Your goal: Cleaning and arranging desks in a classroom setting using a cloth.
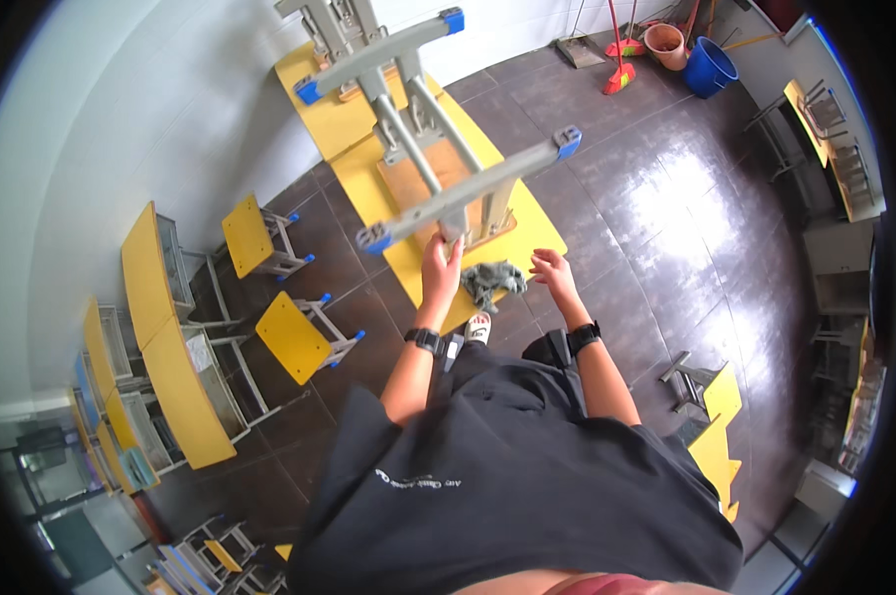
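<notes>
An upturned stool with a grey metal frame [477, 182] and blue foot caps rests on its wooden seat on a yellow desk top [541, 216]. My left hand [442, 269] is on the lower end of a frame post, its fingers partly hidden. My right hand [553, 274] is held over the desk's right edge, fingers apart and holding nothing. Between my hands, a crumpled grey-green cloth [494, 282] lies at the near end of the desk. A second upturned stool [343, 30] stands farther back on the adjoining desk top [306, 82].
Two yellow stools, one farther [248, 236] and one nearer [293, 338], stand on the floor at left, beside a row of yellow desks [184, 379]. Brooms [620, 78], a terracotta-coloured bucket [666, 46] and a blue bucket [709, 68] are at the back right. Yellow furniture [708, 446] stands at lower right.
</notes>
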A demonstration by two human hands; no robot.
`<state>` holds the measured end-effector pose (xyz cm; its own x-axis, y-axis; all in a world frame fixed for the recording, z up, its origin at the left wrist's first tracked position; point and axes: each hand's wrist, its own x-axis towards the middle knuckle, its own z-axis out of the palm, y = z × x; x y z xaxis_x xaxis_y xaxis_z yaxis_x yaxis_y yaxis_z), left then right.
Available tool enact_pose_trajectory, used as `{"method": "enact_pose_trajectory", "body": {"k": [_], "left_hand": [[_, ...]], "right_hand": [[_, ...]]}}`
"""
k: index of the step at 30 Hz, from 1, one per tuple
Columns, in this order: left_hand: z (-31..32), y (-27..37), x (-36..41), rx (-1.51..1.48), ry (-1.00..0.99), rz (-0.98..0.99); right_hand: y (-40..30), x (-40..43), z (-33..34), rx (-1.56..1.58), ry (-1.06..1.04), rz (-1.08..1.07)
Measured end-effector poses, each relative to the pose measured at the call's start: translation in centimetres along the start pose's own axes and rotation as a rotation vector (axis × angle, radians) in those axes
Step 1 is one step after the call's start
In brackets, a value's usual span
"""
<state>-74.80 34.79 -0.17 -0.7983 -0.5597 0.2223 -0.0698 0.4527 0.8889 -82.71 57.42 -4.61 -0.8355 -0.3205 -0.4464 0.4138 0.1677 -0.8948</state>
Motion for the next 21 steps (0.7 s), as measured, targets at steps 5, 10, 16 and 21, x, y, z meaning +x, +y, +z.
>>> {"method": "enact_pose_trajectory", "body": {"k": [5,10,16,21], "left_hand": [[-1.4,-1.3,-0.7,0.130,0.150,-0.010],[-0.5,0.3,-0.7,0.277,0.217,0.034],[1.6,4.9,1.3,0.296,0.376,-0.212],[4.9,5.7,2.5,0.236,0.575,-0.208]], "right_hand": [[-3.0,3.3,1.4,-0.342,-0.236,-0.198],[-4.3,7.4,2.5,-0.446,-0.428,-0.490],[-8.8,11.0,0.8,-0.524,-0.494,-0.672],[-11.4,14.7,-0.9,-0.571,-0.720,-0.620]]}}
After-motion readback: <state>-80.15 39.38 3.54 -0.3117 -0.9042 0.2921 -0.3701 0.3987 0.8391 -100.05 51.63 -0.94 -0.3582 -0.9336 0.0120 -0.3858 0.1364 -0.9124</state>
